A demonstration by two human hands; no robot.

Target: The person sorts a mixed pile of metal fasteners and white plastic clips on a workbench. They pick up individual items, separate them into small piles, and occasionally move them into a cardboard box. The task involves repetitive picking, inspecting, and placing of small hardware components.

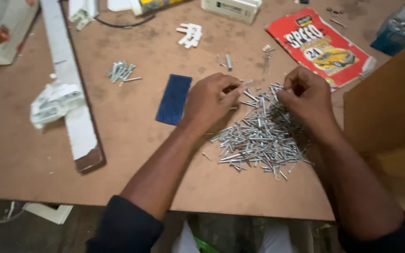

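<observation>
Forearms in dark sleeves reached up over the bench edge, both wrists bent down. The heap of silver screws lay between the hands for easy picking. The left hand pinched one screw; the right hand curled its fingers into the heap's far edge. Beyond lay a blue card and a small sorted bunch of screws.

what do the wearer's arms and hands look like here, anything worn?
Two bare hands, left hand and right hand, no gloves. No rings, watch or wristbands show. Forearms are bare; dark navy sleeves are pushed up to around the elbows on both arms. No markings or cables visible on them.
</observation>
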